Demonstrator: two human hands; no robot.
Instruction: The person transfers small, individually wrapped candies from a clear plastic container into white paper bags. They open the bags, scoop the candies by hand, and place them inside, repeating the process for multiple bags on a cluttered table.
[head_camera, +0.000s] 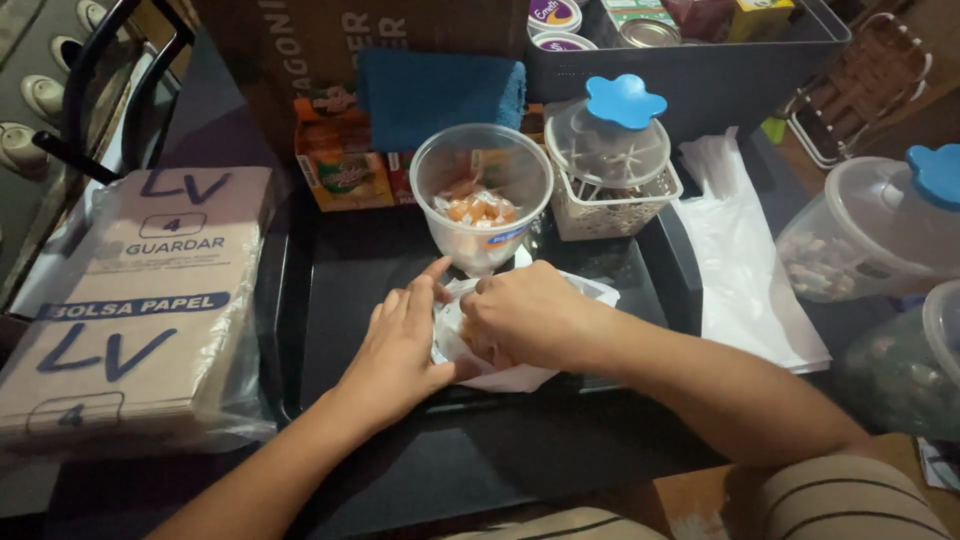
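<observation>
Crinkly white bag (520, 375) under both hands (400, 345)

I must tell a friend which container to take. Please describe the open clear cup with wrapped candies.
On the dark tray, just beyond both hands, stands the clear cup. It holds orange-wrapped candies and, unlike the neighbouring jar with a blue flower-shaped lid, has no lid.
</observation>
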